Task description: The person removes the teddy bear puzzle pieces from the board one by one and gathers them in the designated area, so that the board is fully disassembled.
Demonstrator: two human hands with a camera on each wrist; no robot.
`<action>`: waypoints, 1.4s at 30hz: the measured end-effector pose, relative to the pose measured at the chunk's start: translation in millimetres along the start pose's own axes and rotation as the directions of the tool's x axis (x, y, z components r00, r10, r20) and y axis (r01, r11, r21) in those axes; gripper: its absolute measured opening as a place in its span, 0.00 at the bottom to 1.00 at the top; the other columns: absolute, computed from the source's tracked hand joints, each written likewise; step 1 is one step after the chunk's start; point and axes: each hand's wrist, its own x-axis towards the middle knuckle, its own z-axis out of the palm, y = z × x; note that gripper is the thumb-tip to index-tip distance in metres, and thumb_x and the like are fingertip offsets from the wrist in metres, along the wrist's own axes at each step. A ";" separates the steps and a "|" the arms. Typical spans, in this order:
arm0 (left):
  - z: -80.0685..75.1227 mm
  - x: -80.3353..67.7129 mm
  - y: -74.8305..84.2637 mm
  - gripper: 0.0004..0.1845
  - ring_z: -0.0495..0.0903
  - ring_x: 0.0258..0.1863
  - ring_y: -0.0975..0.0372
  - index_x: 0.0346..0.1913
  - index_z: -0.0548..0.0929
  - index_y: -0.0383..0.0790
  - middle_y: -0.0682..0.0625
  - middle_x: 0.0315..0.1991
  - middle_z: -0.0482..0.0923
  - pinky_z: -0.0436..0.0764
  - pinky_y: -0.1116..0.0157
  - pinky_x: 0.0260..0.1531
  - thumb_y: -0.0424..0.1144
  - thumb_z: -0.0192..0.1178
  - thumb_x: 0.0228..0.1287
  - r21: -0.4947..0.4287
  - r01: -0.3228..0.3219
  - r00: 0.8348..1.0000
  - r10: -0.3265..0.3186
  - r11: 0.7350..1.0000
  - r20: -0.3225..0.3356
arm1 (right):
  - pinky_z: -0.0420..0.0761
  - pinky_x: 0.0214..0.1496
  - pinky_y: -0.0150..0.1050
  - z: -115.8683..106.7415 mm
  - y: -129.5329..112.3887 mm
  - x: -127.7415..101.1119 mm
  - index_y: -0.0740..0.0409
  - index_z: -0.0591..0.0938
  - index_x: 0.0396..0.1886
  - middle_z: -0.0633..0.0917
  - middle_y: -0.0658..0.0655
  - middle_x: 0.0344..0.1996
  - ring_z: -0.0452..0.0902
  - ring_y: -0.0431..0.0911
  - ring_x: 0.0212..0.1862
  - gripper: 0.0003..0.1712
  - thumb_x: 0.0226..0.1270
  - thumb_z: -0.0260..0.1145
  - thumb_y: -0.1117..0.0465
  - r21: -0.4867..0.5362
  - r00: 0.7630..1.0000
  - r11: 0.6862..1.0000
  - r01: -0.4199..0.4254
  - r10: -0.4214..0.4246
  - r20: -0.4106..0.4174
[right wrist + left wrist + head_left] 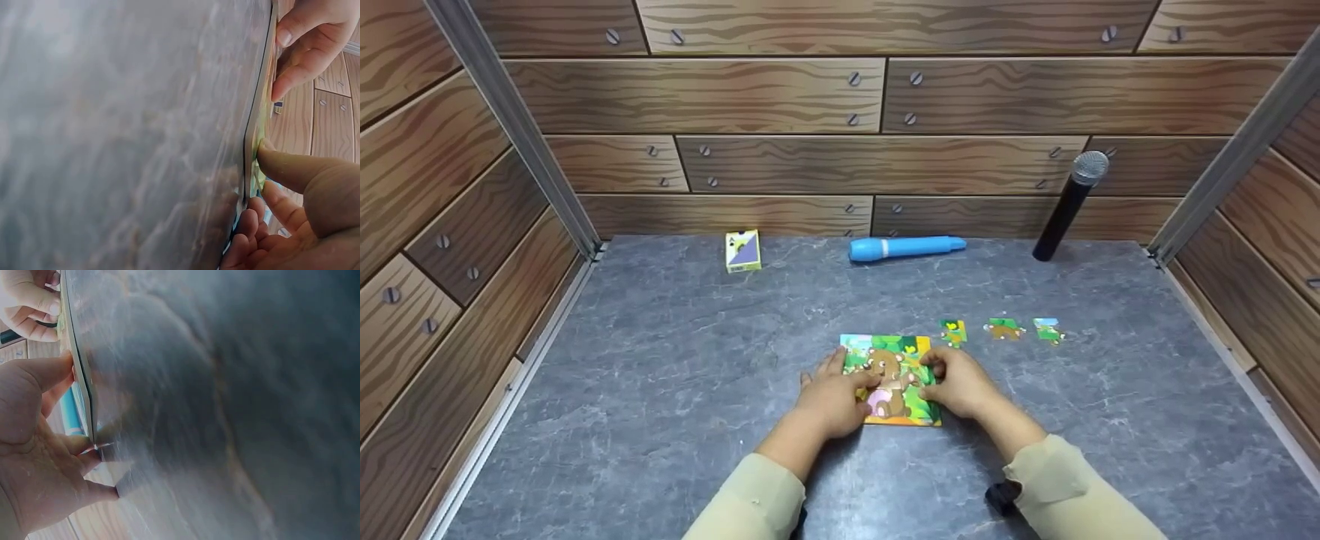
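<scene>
While both hands rest on it, the puzzle board (894, 381) lies flat on the grey table (660, 390), lower centre of the head view. Left hand (831, 401) covers its left edge, fingers relaxed, tips on the picture face; left wrist view shows the thumb (48, 371) against the board's thin edge (79, 377). Right hand (960, 384) sits on the right edge, fingers curled over the rim; right wrist view shows the thumb (292, 169) pressing the face. Board is near square, edges roughly parallel to the table's sides, bear picture upright toward the person.

Three loose pieces (1003, 329) lie in a row just right of and above the board, apart from it. Farther up: card box (742, 250), blue tube (905, 247) lying left-right, black microphone (1069, 204) leaning on the wall. Nothing sits between hands and board.
</scene>
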 end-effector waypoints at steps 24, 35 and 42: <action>-0.9 -0.4 -3.9 0.25 0.51 0.83 0.40 0.70 0.83 0.60 0.35 0.84 0.51 0.49 0.27 0.74 0.45 0.68 0.70 -0.020 -0.014 1.000 0.014 1.000 0.002 | 0.76 0.35 0.39 1.3 -0.3 1.3 0.69 0.83 0.51 0.78 0.52 0.28 0.72 0.44 0.31 0.25 0.50 0.75 0.78 -0.016 0.991 0.991 0.130 -0.130 -0.042; -0.8 -1.0 -3.5 0.26 0.52 0.82 0.40 0.69 0.84 0.60 0.34 0.84 0.52 0.49 0.28 0.75 0.44 0.69 0.68 -0.031 -0.018 1.000 0.018 0.999 -0.006 | 0.75 0.35 0.40 -0.1 -0.6 -0.6 0.65 0.82 0.51 0.78 0.51 0.28 0.72 0.43 0.30 0.25 0.50 0.73 0.78 -0.033 0.987 0.988 0.150 -0.151 -0.054; -0.2 -1.7 -3.4 0.26 0.52 0.82 0.40 0.69 0.84 0.60 0.34 0.84 0.52 0.49 0.28 0.75 0.45 0.69 0.69 -0.030 -0.019 1.000 0.019 0.999 -0.009 | 0.76 0.35 0.40 -1.7 -0.1 -1.2 0.66 0.83 0.51 0.78 0.50 0.28 0.72 0.43 0.30 0.25 0.51 0.72 0.79 -0.066 0.984 0.984 0.168 -0.171 -0.049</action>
